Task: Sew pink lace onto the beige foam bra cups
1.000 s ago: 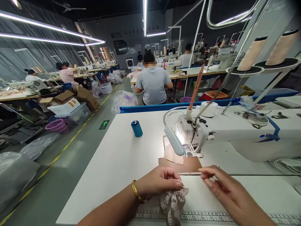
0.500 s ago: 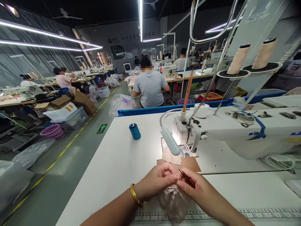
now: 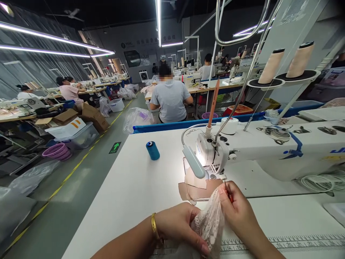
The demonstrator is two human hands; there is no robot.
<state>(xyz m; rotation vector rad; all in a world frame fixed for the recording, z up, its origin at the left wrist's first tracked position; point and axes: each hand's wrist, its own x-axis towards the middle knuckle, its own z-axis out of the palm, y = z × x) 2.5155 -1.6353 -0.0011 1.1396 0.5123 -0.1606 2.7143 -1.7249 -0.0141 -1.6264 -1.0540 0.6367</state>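
Note:
A piece of pale lace fabric (image 3: 211,219) hangs stretched between my hands, in front of the sewing machine (image 3: 215,151). My left hand (image 3: 180,223), with a gold bangle at the wrist, is closed on its lower left part. Higher up, my right hand (image 3: 237,205) pinches the top corner of the lace. That same hand also keeps a small reddish pointed tool (image 3: 229,194), perhaps thread snips, mostly hidden in the palm. Brown and beige pieces of material (image 3: 194,185) lie flat below the needle area, just beyond the lace.
A teal thread spool (image 3: 153,150) stands on the white table (image 3: 126,187) at the left. A ruler scale (image 3: 291,242) runs along the near edge. Thread cones (image 3: 272,66) stand on the right. A seated person (image 3: 171,100) works ahead; an aisle with boxes lies left.
My hands have moved apart. The right went up and right with the lace corner; the left slid down, spreading the fabric that was bunched between both hands.

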